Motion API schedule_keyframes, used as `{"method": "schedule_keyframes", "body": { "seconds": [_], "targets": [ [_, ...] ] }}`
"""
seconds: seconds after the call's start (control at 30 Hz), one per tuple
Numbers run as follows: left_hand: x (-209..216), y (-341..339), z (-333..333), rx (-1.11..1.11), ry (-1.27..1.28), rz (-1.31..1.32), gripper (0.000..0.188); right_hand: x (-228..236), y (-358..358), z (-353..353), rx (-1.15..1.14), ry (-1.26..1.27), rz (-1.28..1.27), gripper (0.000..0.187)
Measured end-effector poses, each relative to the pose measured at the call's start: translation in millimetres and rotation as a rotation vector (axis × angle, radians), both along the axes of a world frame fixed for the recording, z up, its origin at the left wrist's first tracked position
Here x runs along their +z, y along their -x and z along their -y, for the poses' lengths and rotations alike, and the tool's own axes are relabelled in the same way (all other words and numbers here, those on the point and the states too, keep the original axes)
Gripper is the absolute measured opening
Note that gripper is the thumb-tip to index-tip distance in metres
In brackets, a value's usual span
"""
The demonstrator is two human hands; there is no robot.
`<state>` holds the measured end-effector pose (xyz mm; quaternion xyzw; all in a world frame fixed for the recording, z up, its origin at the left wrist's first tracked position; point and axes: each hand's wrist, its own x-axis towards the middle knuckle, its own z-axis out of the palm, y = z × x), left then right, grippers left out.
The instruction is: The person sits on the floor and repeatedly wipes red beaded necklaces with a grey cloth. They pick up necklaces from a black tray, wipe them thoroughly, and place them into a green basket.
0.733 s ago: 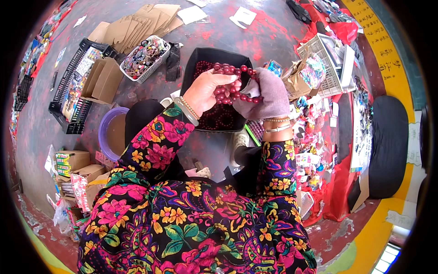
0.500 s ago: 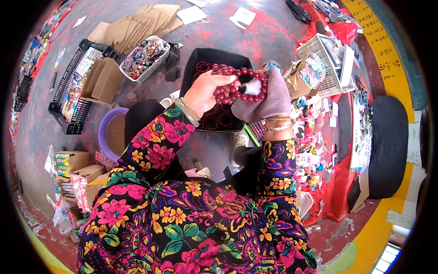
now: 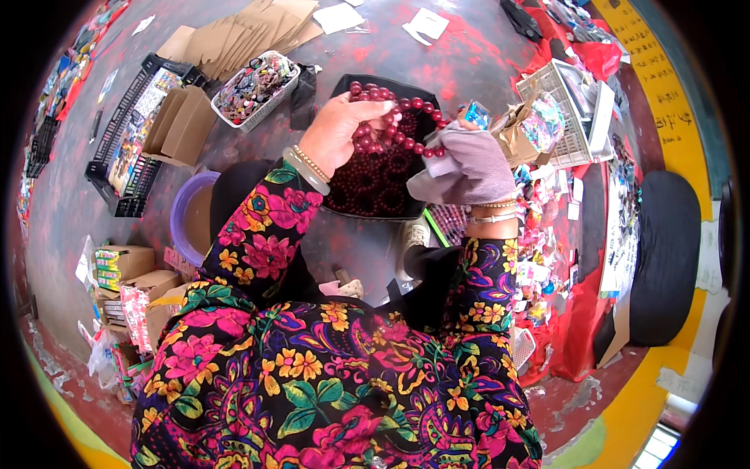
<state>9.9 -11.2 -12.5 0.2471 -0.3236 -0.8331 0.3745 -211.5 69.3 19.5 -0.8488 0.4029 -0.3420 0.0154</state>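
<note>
My left hand (image 3: pixel 337 133) is closed around several strands of dark red bead bracelets (image 3: pixel 379 96), thumb on top. One bead loop stretches across to a greyish-purple cloth (image 3: pixel 473 168). That cloth covers most of my right hand (image 3: pixel 494 212), which is closed in it against the loop's right end; its fingers are largely hidden. Below both hands stands a black open box (image 3: pixel 426 94), holding many more dark red bead bracelets (image 3: pixel 363 184).
To the left are a white basket of small items (image 3: pixel 258 92), a black crate (image 3: pixel 129 199), an open carton (image 3: pixel 183 125) and a purple tub (image 3: pixel 178 223). Flattened cardboard (image 3: pixel 234 39) lies beyond. At right are a pale crate (image 3: pixel 558 109), a black stool (image 3: pixel 668 258) and scattered packaged goods (image 3: pixel 535 258).
My hands have drawn apart: the left has moved a little left and up, the right to the right. The bead loop between them hangs longer and flatter, its right end more covered by the cloth.
</note>
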Motion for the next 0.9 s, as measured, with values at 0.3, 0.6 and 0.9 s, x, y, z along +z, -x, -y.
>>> {"method": "schedule_keyframes", "body": {
  "seconds": [0.3, 0.6, 0.9],
  "targets": [
    [-3.4, -48.3, 13.1, 0.238, -0.134, -0.018, 0.021, -71.4, 31.6, -2.8, -0.146, -0.476, -0.24, 0.028],
    [33.6, -60.3, -13.4, 0.219, -0.08, -0.021, 0.022, -336.4, 103.4, 26.9, -0.164, -0.903, 0.585, 0.023],
    [52.8, -64.0, -30.5, 0.117, -0.103, 0.023, 0.026, -283.5, 102.3, 87.6, -0.74, -0.935, 0.691, 0.008]
  ]
}}
